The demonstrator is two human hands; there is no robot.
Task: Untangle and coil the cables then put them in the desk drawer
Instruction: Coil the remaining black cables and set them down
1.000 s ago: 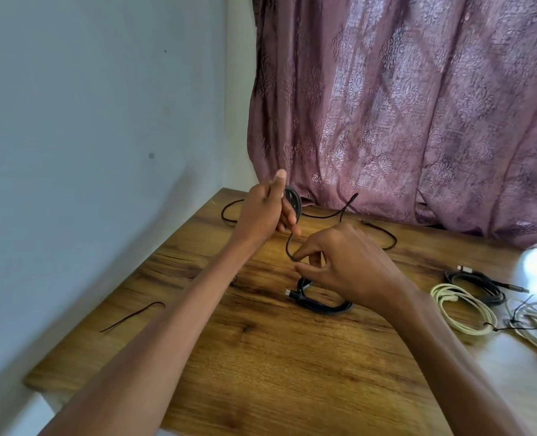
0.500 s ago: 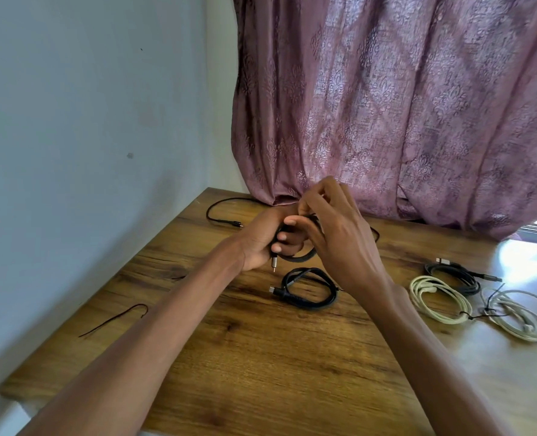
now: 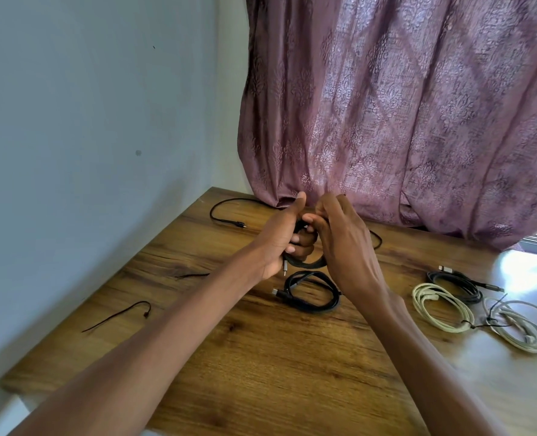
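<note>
Curtain (image 3: 402, 105) hangs over the counter's (image 3: 260, 366) far edge, hiding the back strip and part of the loose black cable's (image 3: 226, 219) run. No readable writing anywhere; plug ends too small to make out. Both forearms reach in from the bottom, hands meeting above the counter near the curtain. Left hand (image 3: 279, 237), thumb up, fingers curled tight round the black coil (image 3: 308, 262), a plug hanging below the palm. Right hand (image 3: 342, 243) bent over the coil's top, fingertips pinching it; contact mostly hidden behind knuckles. Below sits a 2nd black bundle (image 3: 311, 292). To the right: white coils (image 3: 440, 306), dark coil (image 3: 455, 283). Front-left: thin tie (image 3: 119, 314).
</note>
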